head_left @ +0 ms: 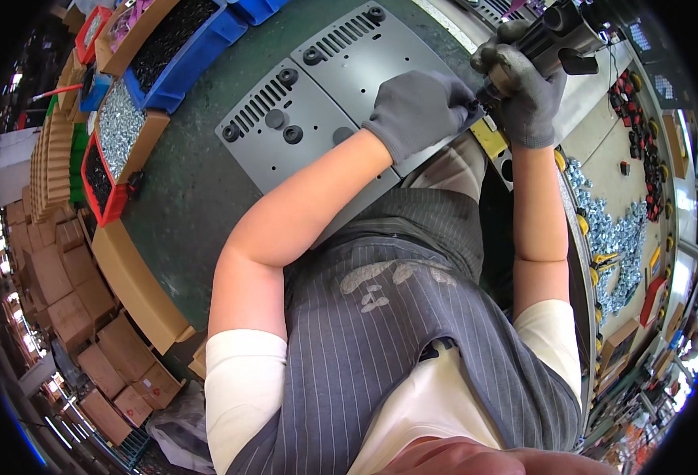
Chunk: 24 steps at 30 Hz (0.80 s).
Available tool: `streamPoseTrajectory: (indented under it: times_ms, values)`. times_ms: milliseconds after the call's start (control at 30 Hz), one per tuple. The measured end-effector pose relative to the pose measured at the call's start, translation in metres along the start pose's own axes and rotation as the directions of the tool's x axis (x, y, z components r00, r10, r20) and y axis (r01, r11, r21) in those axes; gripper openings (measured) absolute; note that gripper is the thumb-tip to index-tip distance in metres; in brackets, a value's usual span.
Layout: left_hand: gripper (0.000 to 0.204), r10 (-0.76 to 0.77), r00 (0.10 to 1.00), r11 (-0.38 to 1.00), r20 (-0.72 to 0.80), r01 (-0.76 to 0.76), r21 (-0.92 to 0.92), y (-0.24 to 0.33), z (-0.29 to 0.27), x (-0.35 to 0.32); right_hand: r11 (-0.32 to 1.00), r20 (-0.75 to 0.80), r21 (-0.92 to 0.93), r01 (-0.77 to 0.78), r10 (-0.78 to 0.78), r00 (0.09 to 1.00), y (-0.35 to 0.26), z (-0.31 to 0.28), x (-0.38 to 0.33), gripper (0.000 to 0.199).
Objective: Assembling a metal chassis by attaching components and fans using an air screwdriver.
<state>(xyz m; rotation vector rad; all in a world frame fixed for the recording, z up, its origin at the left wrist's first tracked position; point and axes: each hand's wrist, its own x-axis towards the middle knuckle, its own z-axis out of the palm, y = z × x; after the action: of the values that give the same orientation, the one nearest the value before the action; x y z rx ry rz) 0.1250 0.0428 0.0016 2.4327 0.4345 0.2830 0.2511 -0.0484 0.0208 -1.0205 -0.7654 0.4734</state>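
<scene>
Two grey sheet-metal panels (341, 79) with slots, small holes and round black feet (293, 134) lie side by side on the green worktop. Over the right panel is my left hand (420, 111), in a grey glove, its fingers curled together close to the tip of a tool. Whatever those fingers pinch is too small and hidden to make out. My right hand (527, 99), gloved too, wraps round a dark power screwdriver (559, 39) held just off the panel's right edge. The screwdriver points down and left toward my left fingertips.
A blue bin (167, 87) of dark parts stands at the far left, beside a box of silver screws (119, 127) and a red bin (100, 186). Cardboard boxes (72, 293) are stacked lower left. At right, silver fasteners (614, 245) and red-black parts (642, 134) cover a belt.
</scene>
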Motion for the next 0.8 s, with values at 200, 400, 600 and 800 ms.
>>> streamPoseTrajectory:
  times_ms: [200,400,600,800]
  values:
    - [0.035,-0.354,0.928,0.186,0.118,0.194,-0.963,-0.027,-0.042,-0.012,0.998,0.066,0.063,0.018,-0.022,0.998,0.002,0.001,0.002,0.028]
    - [0.028,-0.383,0.914,-0.087,0.135,0.11,-0.99,-0.041,-0.07,-0.06,0.99,-0.054,-0.053,-0.128,0.125,0.991,-0.026,0.017,-0.001,0.044]
    - [0.023,-0.547,0.836,0.058,-0.044,-0.015,-0.998,-0.03,-0.07,-0.095,0.955,-0.036,0.229,0.187,-0.183,0.982,-0.05,0.048,-0.024,0.049]
    - [0.023,-0.366,0.908,-0.17,0.203,0.149,-0.974,-0.005,-0.043,-0.129,0.861,0.311,0.497,0.108,-0.293,0.904,-0.052,0.065,-0.043,0.056]
